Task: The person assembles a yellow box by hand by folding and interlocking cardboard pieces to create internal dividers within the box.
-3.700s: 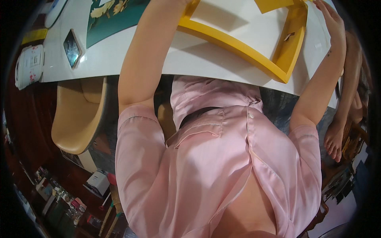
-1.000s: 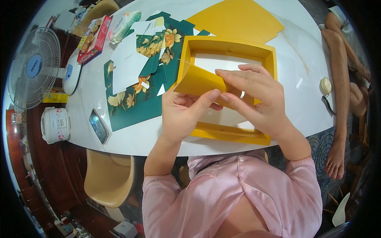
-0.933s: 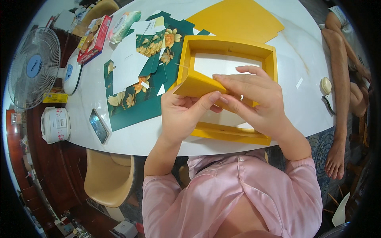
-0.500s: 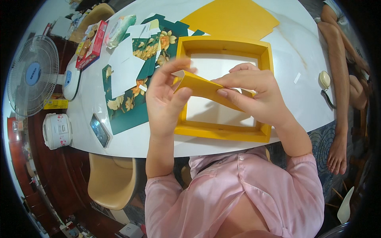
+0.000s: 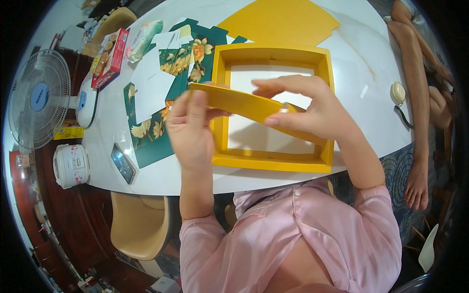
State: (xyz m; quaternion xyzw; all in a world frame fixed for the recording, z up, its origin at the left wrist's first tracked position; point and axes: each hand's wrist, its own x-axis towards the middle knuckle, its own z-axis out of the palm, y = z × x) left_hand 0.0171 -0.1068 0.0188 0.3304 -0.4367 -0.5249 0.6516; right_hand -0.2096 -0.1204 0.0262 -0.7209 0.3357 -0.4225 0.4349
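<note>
Left hand: We see our left hand raised left of the frame, fingers and thumb closed on one end of the yellow strip.
Right hand: Our right hand is half open around the strip's other part, forefinger above and thumb on the near side; its fingers blur, and we cannot tell whether it grips.
Yellow strip: The yellow strip is held aslant over the frame's opening, its left end higher in view. We notice a small white patch on it, beside our right hand.
Yellow frame: Below our hands, the yellow frame sits on the white table, whose top shows through the middle.
Beyond the frame: We have a flat yellow sheet lying there.
Left of the frame: Green flowered card is spread out, with white pieces on top.
Table's left side: We find a phone near the edge, a red box and a soft packet just beside it.
Far right: Another person's bare leg shows past the table.
</note>
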